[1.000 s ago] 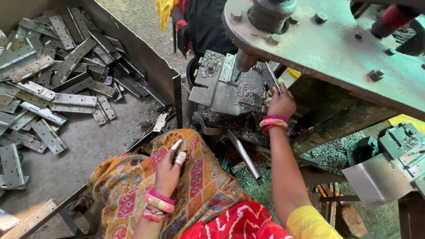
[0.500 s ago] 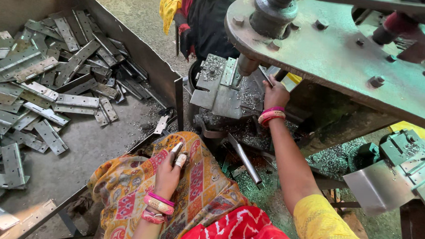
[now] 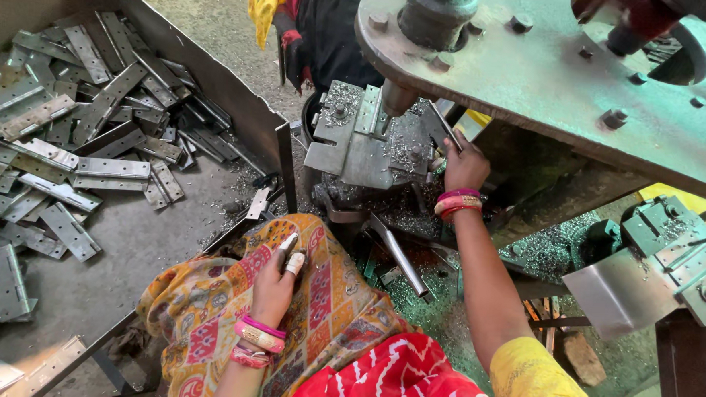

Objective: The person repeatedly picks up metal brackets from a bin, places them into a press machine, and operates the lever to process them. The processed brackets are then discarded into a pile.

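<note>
Nearest, the left hand (image 3: 276, 279) rests loosely open on the patterned cloth (image 3: 202, 311), holding nothing. Farther off, the right hand (image 3: 463, 166) grips a metal strip (image 3: 444, 124) against the jig (image 3: 364, 139) under the press (image 3: 553, 64). Hinges (image 3: 67, 127) fill the tray (image 3: 237, 108) left.

Right hand (image 3: 463, 166) holds metal strip (image 3: 444, 124) at press die (image 3: 364, 135); left hand (image 3: 276, 275) rests on knee.
</note>
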